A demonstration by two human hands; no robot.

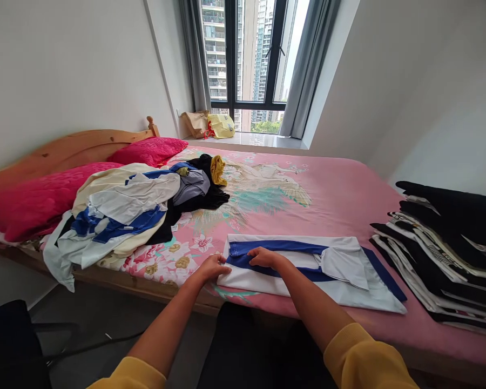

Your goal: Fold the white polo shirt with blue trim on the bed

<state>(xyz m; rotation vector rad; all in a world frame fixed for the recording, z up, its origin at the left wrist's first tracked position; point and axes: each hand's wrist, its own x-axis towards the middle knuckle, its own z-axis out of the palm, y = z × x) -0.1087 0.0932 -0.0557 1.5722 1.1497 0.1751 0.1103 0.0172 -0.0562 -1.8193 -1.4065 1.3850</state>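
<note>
A white shirt with blue bands [340, 270] lies partly folded near the front edge of the pink floral bed [332, 200]. My left hand [211, 268] grips the shirt's left end at the near corner, fingers curled on the cloth. Just beside it, my right hand [264, 257] rests on the same end over a blue band, fingers bent and pressing the fabric. Both sleeves on my arms are yellow.
A heap of unfolded clothes [125, 210], white, blue, black and yellow, lies on the left by two magenta pillows [36, 197]. A stack of folded dark and white garments [445, 254] sits at the right. Bags [210, 124] stand on the window sill. A dark chair [12, 346] is at lower left.
</note>
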